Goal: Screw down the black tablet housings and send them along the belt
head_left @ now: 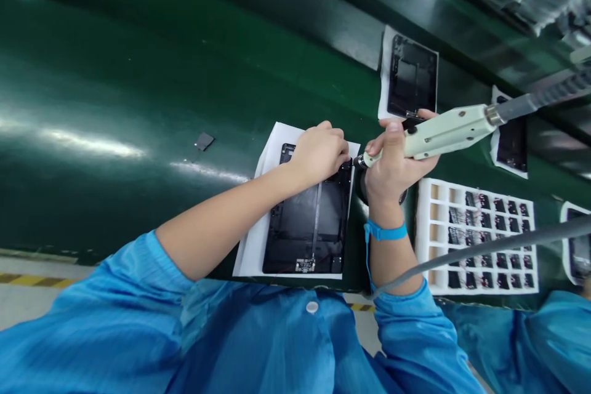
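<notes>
In front of me an open black tablet housing [299,221] lies on a white foam sheet [252,246], its inside facing up. A small circuit board [305,265] sits at its near edge. My left hand [322,152] rests over the far right part of the housing, fingers curled together near the corner; whatever they pinch is hidden. Wrapped in my right hand [392,163] is a pale electric screwdriver [450,132]. The screwdriver lies nearly level, its metal tip pointing left at that same corner, close to my left fingertips. I cannot tell whether the tip touches anything.
To the right stands a white foam tray [431,286] with several small black parts. More housings [413,74] lie beyond on the green bench [115,80]. A grey cable [484,245] crosses above the tray. A small black piece [204,141] lies left. Another person's blue sleeve [554,332] shows right.
</notes>
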Demonstrator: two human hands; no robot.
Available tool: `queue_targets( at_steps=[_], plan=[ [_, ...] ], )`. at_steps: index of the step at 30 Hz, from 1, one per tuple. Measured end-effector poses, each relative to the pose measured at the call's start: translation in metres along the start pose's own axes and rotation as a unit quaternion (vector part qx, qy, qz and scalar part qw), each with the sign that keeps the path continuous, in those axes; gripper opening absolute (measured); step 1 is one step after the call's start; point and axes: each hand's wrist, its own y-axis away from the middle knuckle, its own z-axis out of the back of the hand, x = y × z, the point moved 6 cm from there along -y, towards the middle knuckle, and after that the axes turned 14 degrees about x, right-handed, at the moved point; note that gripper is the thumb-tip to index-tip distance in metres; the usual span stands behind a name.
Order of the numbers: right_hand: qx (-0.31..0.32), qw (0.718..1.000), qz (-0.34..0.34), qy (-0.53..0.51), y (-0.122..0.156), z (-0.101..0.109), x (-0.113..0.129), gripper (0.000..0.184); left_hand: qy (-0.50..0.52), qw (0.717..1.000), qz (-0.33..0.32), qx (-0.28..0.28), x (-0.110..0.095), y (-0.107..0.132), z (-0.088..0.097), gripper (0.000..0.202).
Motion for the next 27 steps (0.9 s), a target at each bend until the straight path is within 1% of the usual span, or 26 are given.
queue_targets(
  at_steps=[3,7,10,12,14,15,17,20,23,25,27],
  plan=[
    [-0.001,1.000,0.000,0.017,-0.001,0.000,0.000,0.047,0.004,1.000,0.004,0.003,0.000,0.000,0.000,0.019],
    [0.002,1.000,-0.011,0.021,0.001,-0.001,0.001,0.043,0.000,1.000,0.007,0.006,0.000,-0.001,0.001,0.019],
    [0.004,1.000,-0.015,0.012,0.005,-0.006,-0.001,0.042,-0.009,1.000,0.004,0.008,0.000,-0.001,0.001,0.019],
    [0.009,1.000,-0.016,0.001,0.005,-0.010,-0.002,0.044,-0.017,1.000,-0.003,0.007,0.001,0.000,0.001,0.020],
    [0.010,1.000,-0.016,-0.011,0.004,-0.009,0.001,0.047,-0.026,1.000,-0.014,0.009,0.001,0.000,0.001,0.021],
    [0.008,1.000,-0.016,-0.018,0.002,-0.005,0.005,0.047,-0.029,0.999,-0.021,0.011,0.002,0.000,0.001,0.020],
    [-0.011,0.999,-0.002,-0.030,-0.001,0.010,0.016,0.045,-0.032,0.999,-0.035,0.017,0.003,-0.002,0.001,0.020],
    [-0.050,0.998,0.030,-0.011,-0.003,0.047,0.032,0.037,-0.026,0.998,-0.043,0.022,0.004,-0.004,0.001,0.020],
    [-0.079,0.995,0.030,0.044,0.001,0.076,0.032,0.033,-0.016,0.999,-0.038,0.023,0.005,-0.005,0.001,0.020],
    [-0.088,0.995,0.018,0.053,0.004,0.084,0.024,0.035,-0.009,0.999,-0.034,0.023,0.005,-0.005,0.002,0.019],
    [-0.085,0.996,0.013,0.033,0.006,0.083,0.016,0.039,-0.005,0.999,-0.028,0.022,0.005,-0.005,0.003,0.020]
  ],
)
